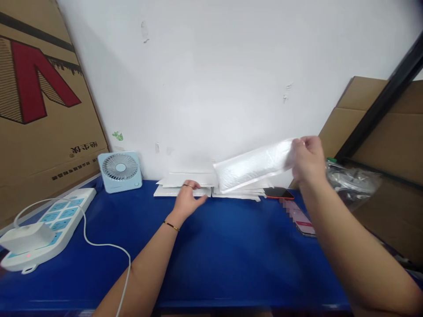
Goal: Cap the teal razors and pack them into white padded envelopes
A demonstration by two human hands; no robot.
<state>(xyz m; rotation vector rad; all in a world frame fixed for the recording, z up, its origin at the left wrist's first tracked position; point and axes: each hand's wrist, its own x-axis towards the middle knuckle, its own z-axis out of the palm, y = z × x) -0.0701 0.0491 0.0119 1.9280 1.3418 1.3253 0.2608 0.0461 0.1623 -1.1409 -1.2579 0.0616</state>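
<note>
My right hand [309,160] is closed on one end of a long, flat white packet [254,165] with a shiny, crinkled, film-like face. The packet is raised and tilted, its far end lower and to the left, in front of a pile of flat white pieces [241,194]. My left hand [190,198], wearing a ring and a bracelet, has thumb and fingers apart. It is at the front of another low pile of flat white pieces [165,191] against the wall. Whether its fingertips touch that pile I cannot tell.
On the blue table [231,251], a light blue fan [120,171] and a white power strip [62,220] stand left. A white cable [105,245] crosses my left forearm. Two phones [279,193] and a clear plastic bag [350,180] lie right. Large cardboard boxes [42,145] flank the table.
</note>
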